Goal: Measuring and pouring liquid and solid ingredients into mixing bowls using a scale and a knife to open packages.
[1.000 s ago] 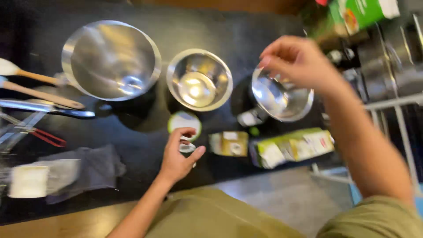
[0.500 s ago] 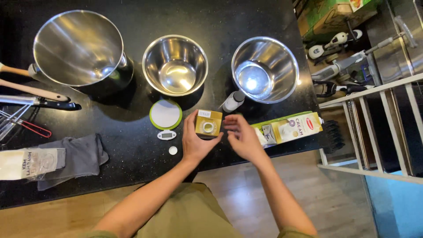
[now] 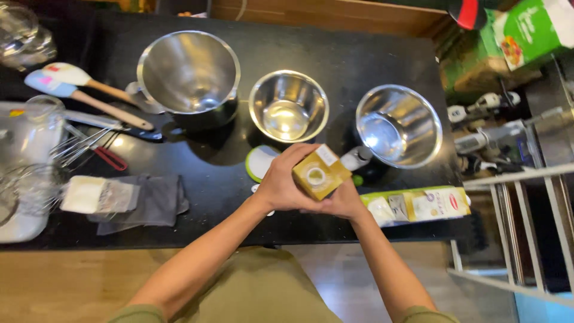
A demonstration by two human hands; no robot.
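Above the black counter, a small yellow box sat tilted between both hands: left hand wrapped around its left side, right hand cupping it from beneath.

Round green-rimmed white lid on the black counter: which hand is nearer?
Left. The left hand grips the small yellow box right beside the round green-rimmed white lid. The right hand supports the box from below, on the far side from the lid.
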